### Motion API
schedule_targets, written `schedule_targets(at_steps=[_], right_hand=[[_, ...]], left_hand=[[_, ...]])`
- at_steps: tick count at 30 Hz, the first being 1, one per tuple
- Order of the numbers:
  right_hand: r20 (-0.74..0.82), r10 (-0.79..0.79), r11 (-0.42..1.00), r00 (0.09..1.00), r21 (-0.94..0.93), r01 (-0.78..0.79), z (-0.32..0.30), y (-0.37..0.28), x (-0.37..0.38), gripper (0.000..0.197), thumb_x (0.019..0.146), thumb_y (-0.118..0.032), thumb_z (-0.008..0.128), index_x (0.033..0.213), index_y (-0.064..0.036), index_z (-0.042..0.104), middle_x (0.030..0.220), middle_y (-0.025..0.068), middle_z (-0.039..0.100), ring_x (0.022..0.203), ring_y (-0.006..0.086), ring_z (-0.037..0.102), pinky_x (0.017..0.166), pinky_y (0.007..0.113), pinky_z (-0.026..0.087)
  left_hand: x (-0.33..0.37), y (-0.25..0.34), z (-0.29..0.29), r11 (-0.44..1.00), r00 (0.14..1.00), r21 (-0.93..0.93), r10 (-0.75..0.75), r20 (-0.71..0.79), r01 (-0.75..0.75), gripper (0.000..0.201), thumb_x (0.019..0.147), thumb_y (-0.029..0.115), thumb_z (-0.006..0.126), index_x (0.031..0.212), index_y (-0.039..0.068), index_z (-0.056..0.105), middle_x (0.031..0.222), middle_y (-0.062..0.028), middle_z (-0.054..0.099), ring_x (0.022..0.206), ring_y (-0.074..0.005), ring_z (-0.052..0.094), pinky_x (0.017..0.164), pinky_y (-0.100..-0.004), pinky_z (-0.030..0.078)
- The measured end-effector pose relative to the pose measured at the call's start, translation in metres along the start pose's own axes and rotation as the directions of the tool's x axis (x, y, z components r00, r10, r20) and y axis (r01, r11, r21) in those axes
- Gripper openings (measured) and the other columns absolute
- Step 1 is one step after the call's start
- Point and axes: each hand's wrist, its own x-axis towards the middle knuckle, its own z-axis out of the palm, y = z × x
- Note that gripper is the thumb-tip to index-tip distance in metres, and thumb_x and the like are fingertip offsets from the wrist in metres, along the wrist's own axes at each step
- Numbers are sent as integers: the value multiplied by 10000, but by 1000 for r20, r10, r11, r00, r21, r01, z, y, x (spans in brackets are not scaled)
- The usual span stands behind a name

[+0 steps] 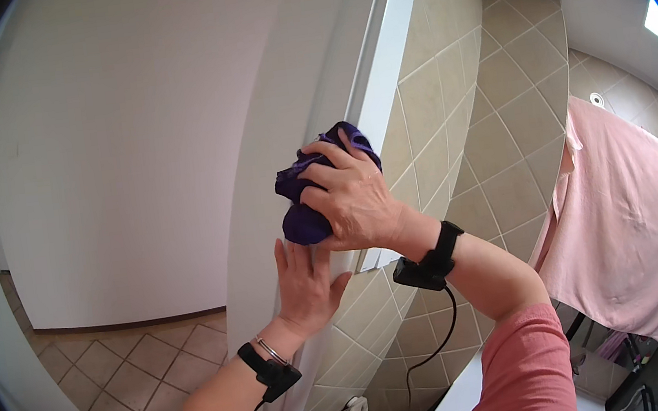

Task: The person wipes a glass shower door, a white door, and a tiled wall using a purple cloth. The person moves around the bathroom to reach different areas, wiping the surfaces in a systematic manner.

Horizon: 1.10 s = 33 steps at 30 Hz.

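A bunched dark purple cloth [306, 223] is pressed against the white door frame [385, 59] near the middle of the view. My right hand [355, 201] grips it from above, fingers bent and spread over the folds. Just below, my left hand [303, 291] lies against the frame with its fingers stretched upward and holds nothing. Its fingertips are close to the lower side of the cloth; whether they touch it I cannot tell. Black straps with small boxes circle both wrists, and a metal bracelet is on the left one.
Beige tiled wall [449, 109] runs to the right of the frame. A pink towel [619, 227] hangs at the far right. A black cable [444, 339] dangles from the right wrist box. Left are a large white panel [117, 149] and tiled floor [153, 375].
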Motion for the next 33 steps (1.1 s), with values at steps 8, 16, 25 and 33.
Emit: schedule_targets(at_steps=[8,16,25,33], right_hand=[[-434,169,920,885,-254,-300,-39,129,47,429,649,-232,808,1063,-230,694,1260,21,583,1248,373,441,1008,496,394],[-530,170,970,831,-57,-235,10,57,6,490,613,-130,784,1085,-164,654,1217,127,566,1209,420,456,1061,503,364],[-375,196,978,906,4,-209,16,36,-30,348,660,-264,773,991,-266,664,1245,50,546,1320,441,347,948,647,301],[-645,397,895,653,114,-431,-5,104,35,527,570,-148,845,1053,-214,644,1328,169,441,1276,429,364,980,526,398]], left_hand=[[4,4,0,1000,1000,9,21,8,-22,974,722,155,787,1509,62,222,1557,-227,184,1435,-433,213,1070,-613,254],[4,0,-3,997,1000,73,14,9,-14,957,735,202,782,1500,42,231,1538,-241,221,1425,-435,220,1083,-586,249],[7,3,6,995,999,91,35,-8,-34,976,724,196,796,1500,25,229,1523,-260,234,1395,-434,265,1088,-537,275],[7,2,6,999,999,34,38,-3,-38,1032,677,97,814,1510,41,208,1540,-245,205,1415,-414,245,1107,-522,266]])
